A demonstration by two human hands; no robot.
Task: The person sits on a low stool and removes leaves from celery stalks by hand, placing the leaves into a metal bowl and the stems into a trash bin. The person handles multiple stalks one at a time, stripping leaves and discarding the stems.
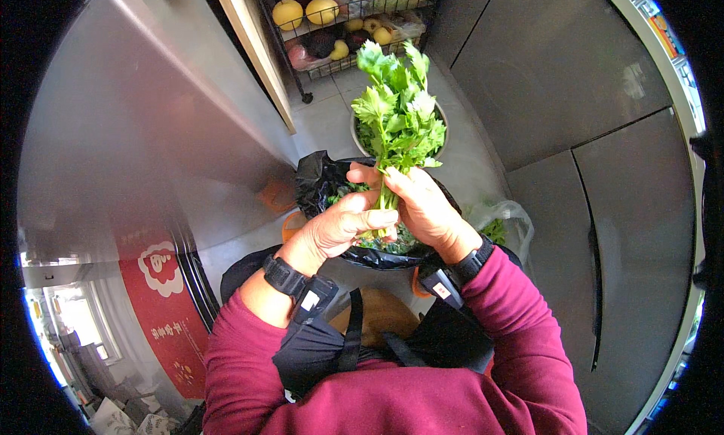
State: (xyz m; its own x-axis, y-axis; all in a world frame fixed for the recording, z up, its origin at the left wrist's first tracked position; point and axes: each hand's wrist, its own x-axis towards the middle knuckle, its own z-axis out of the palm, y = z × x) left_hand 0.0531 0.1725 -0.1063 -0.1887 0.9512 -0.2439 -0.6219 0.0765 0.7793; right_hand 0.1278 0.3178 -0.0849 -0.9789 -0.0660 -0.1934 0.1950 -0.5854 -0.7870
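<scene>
Both hands hold one bunch of leafy celery (396,112) upright, its leaves pointing away from me. My left hand (345,217) grips the lower stems, with the thumb across them. My right hand (427,206) closes on the stems slightly higher up, on the right side. Under the hands is a black plastic bag (317,180), spread open, with green leaf scraps (404,240) inside. Behind the bunch, a round bowl (446,131) on the floor holds more green leaves, partly hidden by the celery.
A wire rack (373,8) on castors holds yellow fruit and bagged produce at the far end. A clear plastic bag (517,214) with greens lies right of the black bag. Dark cabinet doors (565,84) stand on the right, and a shiny metallic panel (141,124) on the left.
</scene>
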